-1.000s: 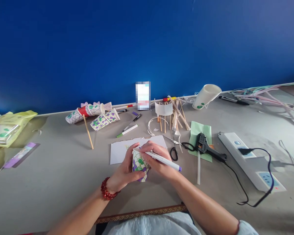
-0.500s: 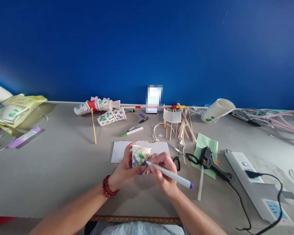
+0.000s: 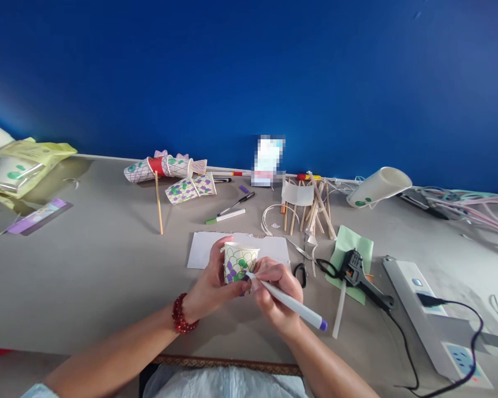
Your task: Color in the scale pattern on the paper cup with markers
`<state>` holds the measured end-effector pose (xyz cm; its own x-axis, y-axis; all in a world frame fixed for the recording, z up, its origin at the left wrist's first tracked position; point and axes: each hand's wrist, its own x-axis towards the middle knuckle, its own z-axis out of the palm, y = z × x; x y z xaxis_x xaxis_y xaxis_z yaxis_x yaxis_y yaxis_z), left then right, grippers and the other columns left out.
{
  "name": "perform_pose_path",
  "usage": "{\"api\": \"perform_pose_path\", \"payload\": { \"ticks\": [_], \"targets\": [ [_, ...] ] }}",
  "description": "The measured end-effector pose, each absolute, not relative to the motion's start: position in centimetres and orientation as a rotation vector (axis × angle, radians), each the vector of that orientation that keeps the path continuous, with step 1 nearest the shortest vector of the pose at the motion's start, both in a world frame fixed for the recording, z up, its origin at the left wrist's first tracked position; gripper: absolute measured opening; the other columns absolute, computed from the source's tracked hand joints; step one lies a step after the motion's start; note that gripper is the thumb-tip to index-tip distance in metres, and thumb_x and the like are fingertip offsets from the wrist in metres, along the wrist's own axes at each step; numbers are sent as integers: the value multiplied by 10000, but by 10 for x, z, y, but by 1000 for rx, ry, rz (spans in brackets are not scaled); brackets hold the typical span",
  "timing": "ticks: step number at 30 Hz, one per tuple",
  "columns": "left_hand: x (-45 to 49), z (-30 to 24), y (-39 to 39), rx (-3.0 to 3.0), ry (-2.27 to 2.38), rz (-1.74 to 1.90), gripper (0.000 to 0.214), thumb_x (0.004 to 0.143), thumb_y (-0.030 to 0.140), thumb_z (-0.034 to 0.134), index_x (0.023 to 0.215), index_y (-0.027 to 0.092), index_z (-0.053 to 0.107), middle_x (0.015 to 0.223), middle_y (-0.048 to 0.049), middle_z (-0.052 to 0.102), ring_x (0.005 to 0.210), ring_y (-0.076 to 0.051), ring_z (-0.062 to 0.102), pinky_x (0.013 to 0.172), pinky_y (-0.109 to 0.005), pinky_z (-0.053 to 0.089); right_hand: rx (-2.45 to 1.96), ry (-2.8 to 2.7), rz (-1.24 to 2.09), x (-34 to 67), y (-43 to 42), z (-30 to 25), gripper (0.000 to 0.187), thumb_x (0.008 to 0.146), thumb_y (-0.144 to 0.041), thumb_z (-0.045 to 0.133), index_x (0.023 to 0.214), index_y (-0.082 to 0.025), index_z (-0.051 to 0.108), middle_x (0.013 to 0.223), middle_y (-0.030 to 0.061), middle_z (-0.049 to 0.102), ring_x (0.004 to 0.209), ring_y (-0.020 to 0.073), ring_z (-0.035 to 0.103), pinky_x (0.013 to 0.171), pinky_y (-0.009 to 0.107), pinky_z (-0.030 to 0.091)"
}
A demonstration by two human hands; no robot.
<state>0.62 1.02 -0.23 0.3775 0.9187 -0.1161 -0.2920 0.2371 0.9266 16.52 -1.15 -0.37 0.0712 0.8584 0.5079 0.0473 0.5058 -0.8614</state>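
Blue wall [image 3: 232, 72] behind, grey desk [image 3: 108, 265] below, my left grip [image 3: 209, 286] is clamping a scale-patterned paper cup [image 3: 238, 260] while my right grip [image 3: 279, 293], pinching a purple-ended marker [image 3: 294, 305], is apparently colouring the cup in, the next stroke likely calling for steadiness.

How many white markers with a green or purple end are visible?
2: the purple-ended marker in the right hand, the green-ended marker lying beyond the white card. Others may be hidden.

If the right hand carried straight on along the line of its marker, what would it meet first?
Most likely the patterned paper cup in the left hand: the marker tip appears right at its wall, though exact contact is unclear.
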Motion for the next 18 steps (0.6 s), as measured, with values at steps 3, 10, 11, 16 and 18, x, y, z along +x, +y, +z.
{"api": "perform_pose_path", "payload": {
  "ticks": [3,10,11,16,18],
  "targets": [
    [6,-2,10,998,797,965,735,784,216,861,1352,324,406,1008,4,605,776,-144,616,683,-264,528,-850,-1397,735,165,-11,0,116,924,-180,603,841,-258,586,634,-15,595,593,176,562,623,358,501],
    [4,-5,9,1037,787,954,765,796,248,858,1385,327,376,1012,8,600,789,-138,609,698,-264,524,-876,-1438,699,166,-10,-1,108,918,-187,601,829,-245,578,628,-14,615,589,175,583,602,337,509],
    [4,-7,9,1048,779,955,770,801,261,856,1389,330,362,1027,5,591,805,-139,603,703,-264,527,-882,-1430,698,166,-10,-2,104,923,-196,599,835,-245,576,627,-17,609,589,175,584,602,334,510],
    [4,-11,9,1076,748,969,765,804,295,858,1385,338,362,1064,-5,566,844,-142,585,709,-259,533,-887,-1407,694,167,-11,-5,92,937,-220,609,858,-248,570,629,-23,585,581,167,557,598,325,499],
    [4,-11,9,1078,746,955,756,816,287,847,1389,343,357,1052,3,567,843,-140,587,719,-261,534,-858,-1417,706,167,-11,-6,98,936,-219,613,855,-250,566,634,-22,585,587,167,549,596,322,489]
  ]
}}
